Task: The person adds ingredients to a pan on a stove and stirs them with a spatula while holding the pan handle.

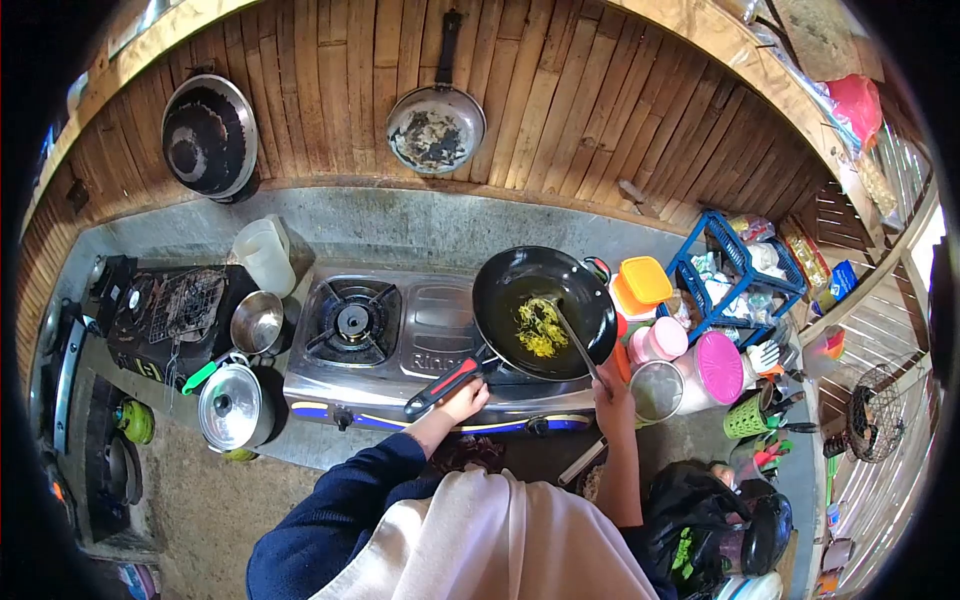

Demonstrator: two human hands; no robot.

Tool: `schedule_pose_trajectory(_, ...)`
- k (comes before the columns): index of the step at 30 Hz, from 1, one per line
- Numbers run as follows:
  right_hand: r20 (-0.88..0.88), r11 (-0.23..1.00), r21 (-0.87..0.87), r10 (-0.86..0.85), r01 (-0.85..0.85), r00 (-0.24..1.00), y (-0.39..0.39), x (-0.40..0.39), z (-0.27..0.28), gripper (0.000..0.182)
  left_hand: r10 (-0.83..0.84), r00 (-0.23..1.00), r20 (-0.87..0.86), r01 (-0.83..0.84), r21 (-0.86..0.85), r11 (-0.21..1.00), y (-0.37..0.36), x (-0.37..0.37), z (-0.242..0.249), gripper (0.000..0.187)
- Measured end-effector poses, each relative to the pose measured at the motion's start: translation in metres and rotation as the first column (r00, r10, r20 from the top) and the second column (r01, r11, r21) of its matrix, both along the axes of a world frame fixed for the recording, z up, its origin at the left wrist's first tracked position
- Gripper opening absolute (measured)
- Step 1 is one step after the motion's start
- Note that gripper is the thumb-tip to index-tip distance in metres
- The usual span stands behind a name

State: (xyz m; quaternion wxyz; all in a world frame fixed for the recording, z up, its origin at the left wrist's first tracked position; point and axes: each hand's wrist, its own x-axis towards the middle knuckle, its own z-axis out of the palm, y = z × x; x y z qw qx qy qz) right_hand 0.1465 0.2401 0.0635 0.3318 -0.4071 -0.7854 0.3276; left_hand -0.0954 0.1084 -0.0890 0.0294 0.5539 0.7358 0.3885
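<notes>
A black wok [500, 285] rests over the right burner of the gas stove, with chopped yellow-green food [541, 328] in its middle. My left hand [466, 401] is closed at the wok's black-and-red handle [443, 388]; its fingers are partly hidden there. In my right hand [613, 402] is the shaft of a metal spatula [576, 343], closed in my fingers. The spatula slants down into the wok, and its tip reaches the food.
The stove's left burner [351, 320] has nothing on it. Left of it stand a lidded pot [232, 408], a small saucepan [257, 322] and a sooty stove [130, 335]. Right of the wok are an orange container [646, 281], a pink-lidded tub [719, 368] and a blue rack [735, 270].
</notes>
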Motion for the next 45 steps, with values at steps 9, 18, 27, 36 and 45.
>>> schedule_pose_trajectory(9, 0.081, 0.993, 0.108, -0.053, 0.044, 0.995, 0.006, -0.008, 0.017, 0.025, 0.005, 0.998, 0.058, -0.002, -0.055, 0.999, -0.002, 0.002, 0.004, 0.028)
schedule_pose_trajectory(18, 0.129, 0.995, 0.097, -0.003, -0.010, 0.992, 0.002, 0.036, 0.021, 0.026, -0.014, 0.998, 0.062, 0.017, -0.051, 0.999, 0.000, 0.001, -0.005, 0.029)
schedule_pose_trajectory(27, 0.222, 0.998, 0.034, 0.034, -0.043, 0.974, -0.031, 0.083, 0.076, 0.024, -0.028, 0.994, 0.107, 0.027, 0.011, 1.000, 0.001, 0.001, -0.006, 0.026)
schedule_pose_trajectory(36, 0.368, 0.999, 0.045, -0.010, -0.008, 0.930, -0.052, 0.097, 0.126, 0.024, 0.002, 0.999, 0.038, -0.002, -0.009, 1.000, -0.001, 0.002, 0.002, 0.026)
schedule_pose_trajectory(45, 0.360, 0.994, 0.097, 0.008, -0.047, 0.933, -0.046, 0.077, 0.097, 0.021, 0.008, 0.996, 0.088, -0.003, -0.051, 0.999, -0.002, 0.003, 0.006, 0.025)
